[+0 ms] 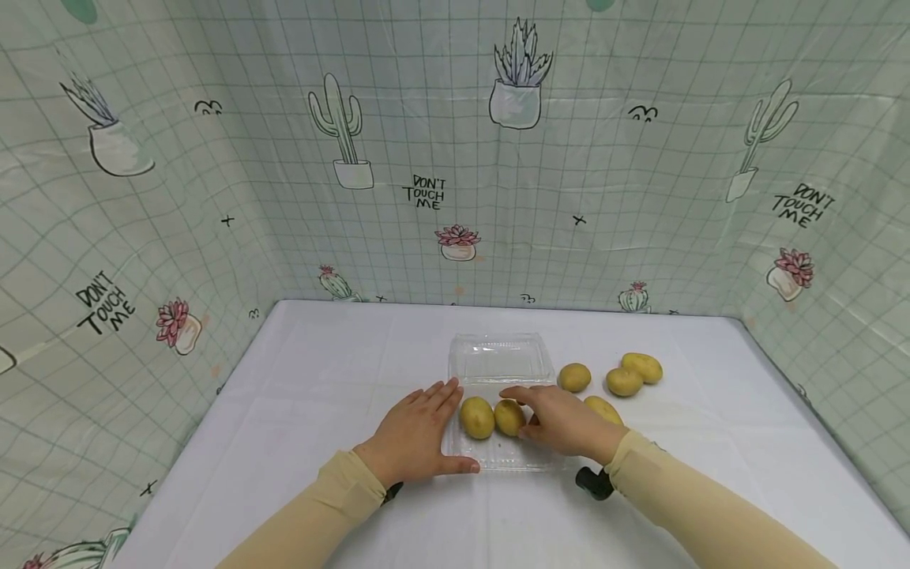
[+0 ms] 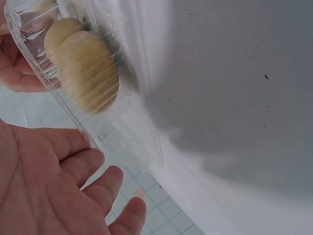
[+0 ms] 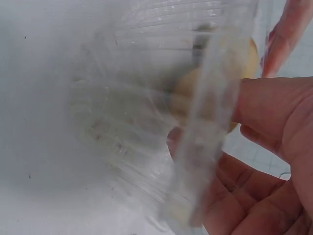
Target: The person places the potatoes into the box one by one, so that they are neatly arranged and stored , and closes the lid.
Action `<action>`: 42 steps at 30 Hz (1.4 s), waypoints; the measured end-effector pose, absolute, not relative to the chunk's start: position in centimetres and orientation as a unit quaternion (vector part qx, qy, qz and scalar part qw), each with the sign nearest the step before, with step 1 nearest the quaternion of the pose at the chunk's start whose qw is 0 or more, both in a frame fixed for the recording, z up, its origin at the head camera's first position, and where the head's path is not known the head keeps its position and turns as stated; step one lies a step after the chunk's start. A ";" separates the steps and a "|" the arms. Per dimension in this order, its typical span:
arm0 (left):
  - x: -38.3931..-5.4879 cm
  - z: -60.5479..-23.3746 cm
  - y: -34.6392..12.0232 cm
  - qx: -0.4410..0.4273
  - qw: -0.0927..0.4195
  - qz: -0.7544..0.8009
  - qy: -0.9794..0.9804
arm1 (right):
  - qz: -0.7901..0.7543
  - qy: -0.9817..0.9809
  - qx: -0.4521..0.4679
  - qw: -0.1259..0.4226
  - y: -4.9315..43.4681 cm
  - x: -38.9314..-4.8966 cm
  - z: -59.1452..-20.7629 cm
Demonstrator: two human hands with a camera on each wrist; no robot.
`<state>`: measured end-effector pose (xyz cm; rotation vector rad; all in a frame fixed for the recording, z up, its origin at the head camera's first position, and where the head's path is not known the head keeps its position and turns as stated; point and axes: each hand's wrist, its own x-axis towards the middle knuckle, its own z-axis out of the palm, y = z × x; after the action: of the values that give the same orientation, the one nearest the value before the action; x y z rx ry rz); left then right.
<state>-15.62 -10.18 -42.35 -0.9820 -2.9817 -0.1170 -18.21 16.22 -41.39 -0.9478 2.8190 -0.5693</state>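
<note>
A clear plastic clamshell box [image 1: 490,458] lies on the table with its lid [image 1: 501,357] folded back. Two potatoes sit side by side in its base, a larger one [image 1: 476,419] on the left and a smaller one [image 1: 508,419] on the right. My right hand [image 1: 565,417] reaches over the box's right side and grips the smaller potato between thumb and fingers. Along the left edge lies my left hand [image 1: 415,436], fingers extended and thumb at the front corner. Its fingertips meet the ribbed wall in the left wrist view, where the larger potato [image 2: 90,73] shows through the plastic.
To the right of the box are loose potatoes: one [image 1: 574,377] near the lid, a pair [image 1: 624,382] farther right, and another [image 1: 603,408] partly behind my right hand. A white cloth [image 1: 341,348] covers the table. Printed curtains [image 1: 455,142] enclose the back and sides.
</note>
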 end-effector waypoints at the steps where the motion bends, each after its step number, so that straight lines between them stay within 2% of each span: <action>1: -15.6 -42.3 -10.2 -0.312 -0.002 -0.038 -0.949 | -0.188 0.930 -0.311 0.057 16.3 -18.2 -41.3; 9: -15.6 -42.4 -10.2 -0.309 -0.006 -0.038 -0.950 | -0.206 0.932 -0.295 0.040 17.8 -17.6 -40.1; 18: -15.5 -42.4 -10.2 -0.310 -0.001 -0.039 -0.950 | -0.217 0.934 -0.285 -0.006 21.9 -17.2 -37.9; 26: -15.5 -42.3 -10.2 -0.309 -0.003 -0.038 -0.950 | -0.221 0.941 -0.257 0.013 25.5 -16.7 -37.1; 34: -15.6 -42.4 -10.1 -0.308 -0.006 -0.041 -0.951 | -0.217 0.946 -0.240 0.012 28.7 -16.7 -38.4; 42: -15.7 -42.6 -10.2 -0.315 0.004 -0.041 -0.948 | -0.256 0.935 -0.243 0.038 30.4 -17.0 -40.1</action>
<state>-15.75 -10.16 -42.58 -0.9873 -2.9716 -0.1281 -17.02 30.35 -40.15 -0.7465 2.8668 -0.7849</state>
